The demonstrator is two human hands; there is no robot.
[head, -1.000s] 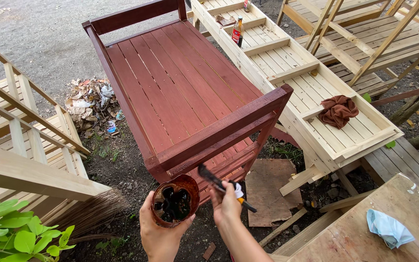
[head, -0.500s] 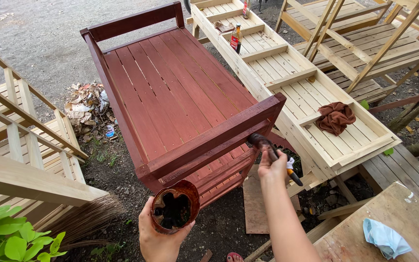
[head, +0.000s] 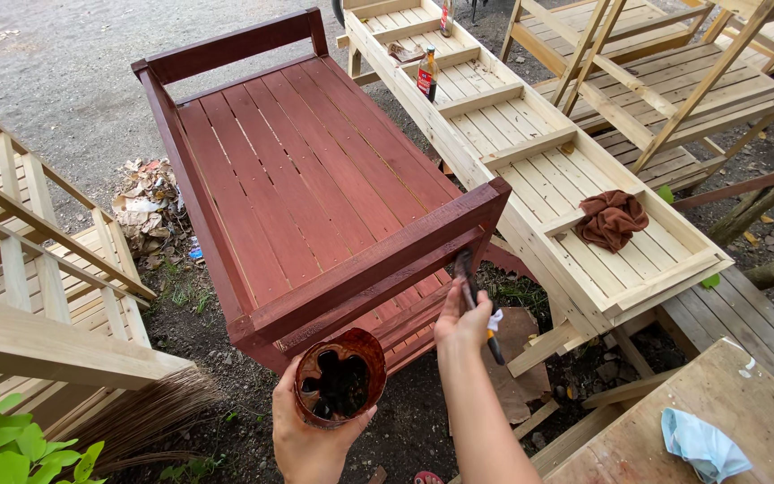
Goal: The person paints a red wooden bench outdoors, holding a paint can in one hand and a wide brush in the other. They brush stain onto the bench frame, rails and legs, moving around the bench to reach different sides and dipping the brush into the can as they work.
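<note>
A slatted wooden bench (head: 306, 188) coated dark red-brown stands in the middle. My left hand (head: 302, 439) holds a round stain-smeared cup (head: 340, 387) of dark liquid just below the bench's near end rail. My right hand (head: 460, 324) grips a paintbrush (head: 475, 300) with a dark handle, its bristles touching the underside of the near rail at the right corner.
An unpainted slatted frame (head: 530, 152) lies to the right with a brown rag (head: 613, 218) and a bottle (head: 426, 79) on it. More bare wooden frames stand left and far right. A pile of litter (head: 147, 208), a broom (head: 150, 412), and a blue cloth (head: 702, 441) on a board are nearby.
My right hand moved from beside the cup up to the bench's right corner, then back left along the near rail with the brush. The cup stayed low in my left hand.
</note>
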